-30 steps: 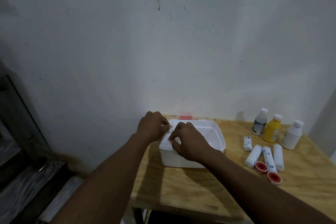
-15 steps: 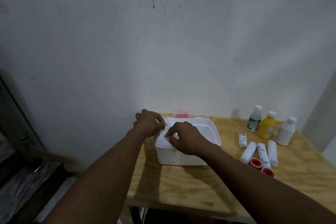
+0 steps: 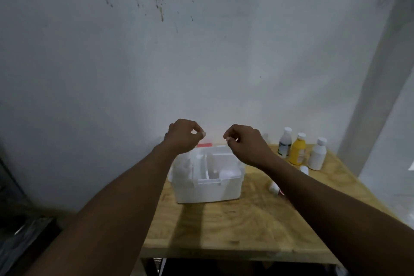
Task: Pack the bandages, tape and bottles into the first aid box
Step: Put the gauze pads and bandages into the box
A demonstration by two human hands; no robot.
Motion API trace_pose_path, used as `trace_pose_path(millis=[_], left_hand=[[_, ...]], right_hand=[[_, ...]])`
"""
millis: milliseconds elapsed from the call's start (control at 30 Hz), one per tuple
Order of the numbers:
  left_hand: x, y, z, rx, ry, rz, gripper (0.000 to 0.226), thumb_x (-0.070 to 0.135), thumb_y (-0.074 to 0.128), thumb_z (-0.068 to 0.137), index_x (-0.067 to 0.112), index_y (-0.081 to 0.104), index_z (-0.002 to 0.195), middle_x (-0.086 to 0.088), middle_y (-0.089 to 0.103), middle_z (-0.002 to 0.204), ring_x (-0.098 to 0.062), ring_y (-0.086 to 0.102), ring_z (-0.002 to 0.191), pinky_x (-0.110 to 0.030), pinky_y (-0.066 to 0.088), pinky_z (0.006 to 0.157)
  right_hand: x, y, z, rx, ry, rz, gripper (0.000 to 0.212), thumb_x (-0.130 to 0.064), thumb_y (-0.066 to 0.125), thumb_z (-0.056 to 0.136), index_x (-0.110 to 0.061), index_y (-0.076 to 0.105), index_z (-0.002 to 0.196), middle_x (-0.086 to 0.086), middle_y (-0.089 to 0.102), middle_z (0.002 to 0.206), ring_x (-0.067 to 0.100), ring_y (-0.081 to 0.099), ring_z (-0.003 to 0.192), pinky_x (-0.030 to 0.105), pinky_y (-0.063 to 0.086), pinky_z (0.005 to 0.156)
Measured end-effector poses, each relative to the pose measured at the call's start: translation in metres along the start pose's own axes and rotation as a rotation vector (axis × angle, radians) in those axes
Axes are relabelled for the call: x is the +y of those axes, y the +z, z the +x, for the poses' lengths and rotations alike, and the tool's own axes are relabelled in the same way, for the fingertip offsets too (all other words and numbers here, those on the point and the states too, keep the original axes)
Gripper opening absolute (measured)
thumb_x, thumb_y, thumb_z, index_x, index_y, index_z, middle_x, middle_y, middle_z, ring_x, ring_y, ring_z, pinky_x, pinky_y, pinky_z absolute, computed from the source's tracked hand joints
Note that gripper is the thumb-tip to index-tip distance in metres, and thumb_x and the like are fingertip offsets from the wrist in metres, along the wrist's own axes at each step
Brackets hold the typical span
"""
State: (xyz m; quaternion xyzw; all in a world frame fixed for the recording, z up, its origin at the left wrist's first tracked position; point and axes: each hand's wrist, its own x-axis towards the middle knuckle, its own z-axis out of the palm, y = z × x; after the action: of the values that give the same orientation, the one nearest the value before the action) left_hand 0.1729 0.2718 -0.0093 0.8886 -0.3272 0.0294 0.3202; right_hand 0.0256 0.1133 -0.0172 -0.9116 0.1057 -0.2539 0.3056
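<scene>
Bare room, stained white wall (image 3: 156, 51), plain plywood table (image 3: 235, 226)

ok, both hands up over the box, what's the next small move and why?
Probably send the right hand toward the yellow bottle: both hands look empty, pinched above the open first aid box, while three bottles stand unpacked on the table at right.

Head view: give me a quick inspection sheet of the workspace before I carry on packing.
Surface: plywood table, bare in front.
Job's things: open white first aid box, dividers inside; three bottles upright at the back right; rolls partly hidden behind the right forearm.
Clutter: nothing seen.
Grippers: left hand and right hand raised above the box, fingers pinched, nothing visibly held.
Cables: nothing seen.
Surroundings: stained grey wall behind.
</scene>
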Motion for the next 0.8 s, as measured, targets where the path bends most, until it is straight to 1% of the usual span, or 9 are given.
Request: trace_pose_path(millis=[67,133,233,300,433,533,667,733,800], left_hand=[[0.015,0.009,-0.002,-0.032,0.037,0.007,0.015,0.05,0.066,0.083,0.036,0.072,0.083,0.008,0.071,0.112,-0.02,0.061,0.112,-0.044,0.049,0.098],[0.026,0.02,-0.006,-0.081,0.055,0.051,0.015,0.051,0.067,0.083,0.037,0.071,0.087,0.006,0.068,0.116,-0.022,0.059,0.115,-0.045,0.048,0.099],[0.032,0.035,-0.01,-0.148,0.029,0.183,0.033,0.054,0.067,0.086,0.033,0.069,0.111,0.002,0.062,0.128,-0.025,0.056,0.121,-0.043,0.043,0.102],[0.03,0.041,-0.01,-0.173,-0.003,0.237,0.044,0.058,0.064,0.087,0.033,0.064,0.122,0.002,0.06,0.134,-0.026,0.055,0.124,-0.043,0.041,0.104],[0.017,0.047,-0.005,-0.248,-0.049,0.303,0.054,0.063,0.057,0.089,0.032,0.057,0.133,0.005,0.055,0.143,-0.023,0.051,0.131,-0.048,0.037,0.108],[0.011,0.049,-0.003,-0.274,-0.051,0.328,0.052,0.062,0.055,0.092,0.031,0.056,0.134,0.006,0.052,0.147,-0.021,0.047,0.134,-0.049,0.036,0.11],[0.006,0.049,0.001,-0.251,-0.025,0.348,0.046,0.06,0.055,0.092,0.03,0.062,0.126,0.006,0.055,0.142,-0.021,0.05,0.131,-0.047,0.038,0.108],[0.004,0.048,0.002,-0.244,-0.012,0.338,0.043,0.058,0.056,0.092,0.029,0.064,0.123,0.005,0.059,0.138,-0.021,0.053,0.128,-0.046,0.041,0.107],[0.0,0.045,0.002,-0.237,-0.002,0.288,0.037,0.049,0.059,0.092,0.025,0.068,0.119,0.001,0.064,0.132,-0.023,0.057,0.122,-0.043,0.046,0.104]], right_hand=[[0.014,-0.016,-0.001,0.01,0.06,-0.025,0.012,-0.019,0.056,0.088,-0.023,0.066,0.091,-0.004,0.068,0.086,0.013,0.062,0.076,0.022,0.042,0.062],[0.031,-0.027,-0.004,0.011,0.124,-0.053,0.01,-0.02,0.057,0.088,-0.025,0.065,0.089,-0.003,0.068,0.085,0.012,0.06,0.072,0.024,0.043,0.06],[0.058,-0.035,-0.007,0.002,0.219,-0.099,0.01,-0.02,0.058,0.085,-0.021,0.067,0.091,0.002,0.069,0.094,0.018,0.064,0.079,0.033,0.054,0.071],[0.076,-0.035,-0.008,-0.007,0.271,-0.123,0.013,-0.022,0.059,0.084,-0.019,0.067,0.094,0.003,0.068,0.1,0.021,0.065,0.085,0.039,0.056,0.079],[0.11,-0.027,-0.006,-0.075,0.345,-0.25,0.023,-0.024,0.06,0.083,-0.015,0.064,0.104,0.005,0.068,0.106,0.023,0.063,0.094,0.037,0.054,0.082],[0.13,-0.017,-0.004,-0.168,0.396,-0.373,0.032,-0.03,0.06,0.084,-0.015,0.059,0.112,0.006,0.067,0.108,0.025,0.063,0.097,0.041,0.055,0.084],[0.149,0.0,0.0,-0.229,0.413,-0.57,0.036,-0.041,0.053,0.085,-0.025,0.054,0.118,0.001,0.065,0.111,0.024,0.062,0.099,0.041,0.053,0.085],[0.154,0.007,0.0,-0.245,0.393,-0.657,0.034,-0.04,0.051,0.087,-0.027,0.055,0.118,0.002,0.065,0.112,0.026,0.061,0.101,0.037,0.048,0.082],[0.156,0.011,0.0,-0.243,0.38,-0.717,0.029,-0.034,0.051,0.087,-0.025,0.056,0.115,0.004,0.065,0.11,0.027,0.06,0.101,0.037,0.042,0.076]])
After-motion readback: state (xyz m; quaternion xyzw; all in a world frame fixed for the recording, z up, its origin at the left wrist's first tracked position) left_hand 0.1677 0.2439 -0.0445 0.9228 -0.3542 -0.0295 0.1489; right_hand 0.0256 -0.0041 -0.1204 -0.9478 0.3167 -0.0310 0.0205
